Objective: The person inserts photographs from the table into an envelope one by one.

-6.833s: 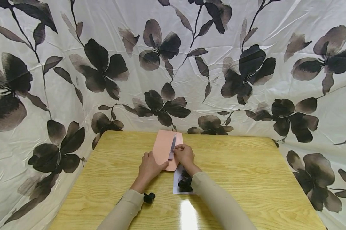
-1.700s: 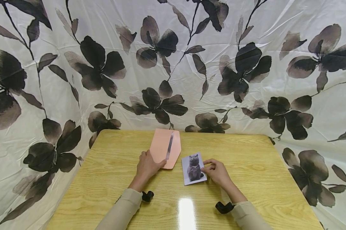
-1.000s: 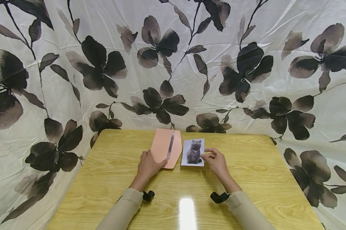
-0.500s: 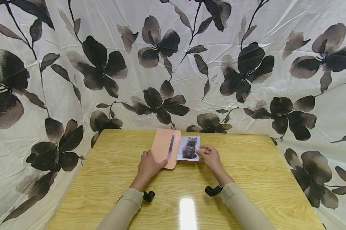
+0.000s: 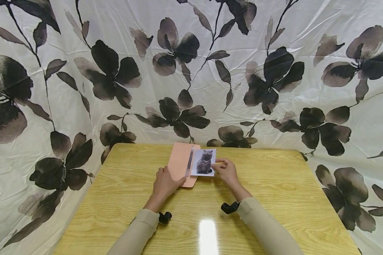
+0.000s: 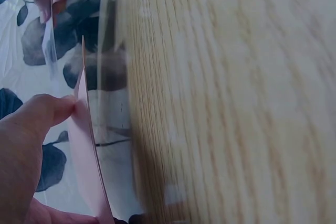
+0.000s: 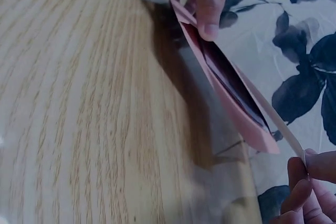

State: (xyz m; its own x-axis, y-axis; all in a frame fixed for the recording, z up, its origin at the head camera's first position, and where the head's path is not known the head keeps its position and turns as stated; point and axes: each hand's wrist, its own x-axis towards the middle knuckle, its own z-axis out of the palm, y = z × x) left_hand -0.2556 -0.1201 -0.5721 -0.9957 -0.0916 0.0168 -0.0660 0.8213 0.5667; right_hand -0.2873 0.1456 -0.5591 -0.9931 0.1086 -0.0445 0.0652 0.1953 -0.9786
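Note:
My left hand point(image 5: 165, 184) grips a pink envelope point(image 5: 178, 161) by its lower left part, thumb on the near face and fingers behind. In the right wrist view the envelope's mouth gapes, and a dark printed card point(image 7: 231, 82) shows inside as a narrow strip. Between thumb and fingers my right hand point(image 5: 226, 171) pinches the right edge of a photo card point(image 5: 204, 163) with a grey cat on white. Seen from the head, the photo overlaps the envelope's flap point(image 5: 189, 182), its left edge close to the mouth. Both wrist views show the envelope tilted up above the table.
A light wooden table point(image 5: 124, 209) lies below both hands. Behind it hangs a white cloth point(image 5: 223, 106) with dark flowers. Black wrist cameras, one by the left cuff point(image 5: 165, 217) and one by the right cuff point(image 5: 229, 208), stick out over the wood.
The right hand brought the cat photo from the table on the right up and leftward, over the envelope's flap. Earlier that hand was at the envelope's mouth. The left hand keeps its grip.

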